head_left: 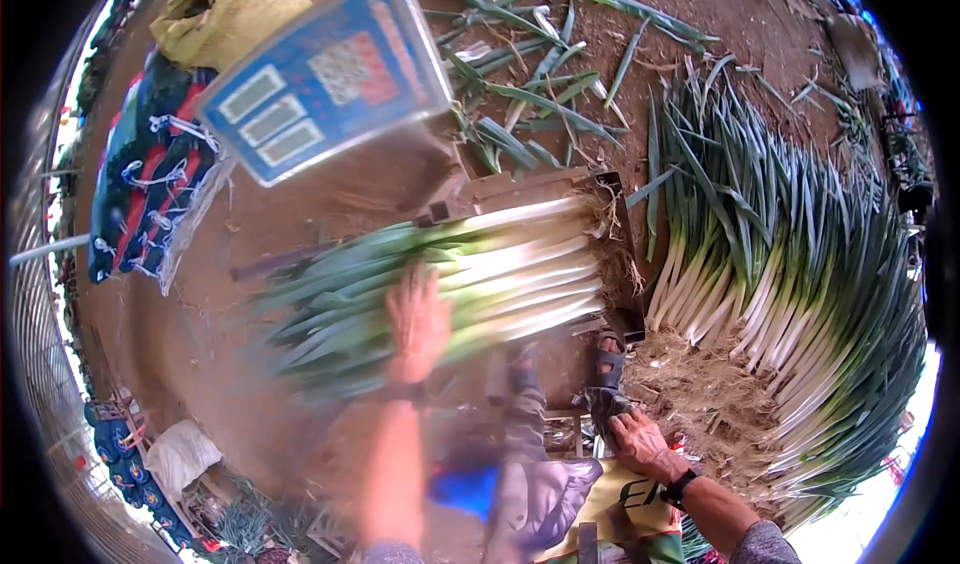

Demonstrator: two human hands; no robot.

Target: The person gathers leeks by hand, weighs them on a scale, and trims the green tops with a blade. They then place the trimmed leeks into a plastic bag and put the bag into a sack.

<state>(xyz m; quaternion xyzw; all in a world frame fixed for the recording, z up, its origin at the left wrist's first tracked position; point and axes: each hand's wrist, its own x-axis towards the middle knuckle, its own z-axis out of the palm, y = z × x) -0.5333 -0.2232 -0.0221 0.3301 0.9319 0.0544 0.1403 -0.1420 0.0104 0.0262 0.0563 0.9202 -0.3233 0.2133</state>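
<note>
A bundle of long green onions (540, 269) lies across a scale platform (520, 192), white stalks and roots to the right, leaves to the left. My left hand (418, 322) lies flat on the leafy part of the bundle, fingers stretched out; the forearm is blurred. My right hand (642, 444) rests by my right knee on dark trouser cloth, fingers extended and nothing seen in it. Above the bundle, the blue scale display (330, 74) is tilted and slightly blurred.
A large heap of green onions (790, 264) spreads along the right. Loose leaves (540, 74) litter the ground at the top. A yellow sack (230, 14) and a dark bundle with white ties (155, 179) stand at upper left. A printed yellow bag (625, 504) lies near my legs.
</note>
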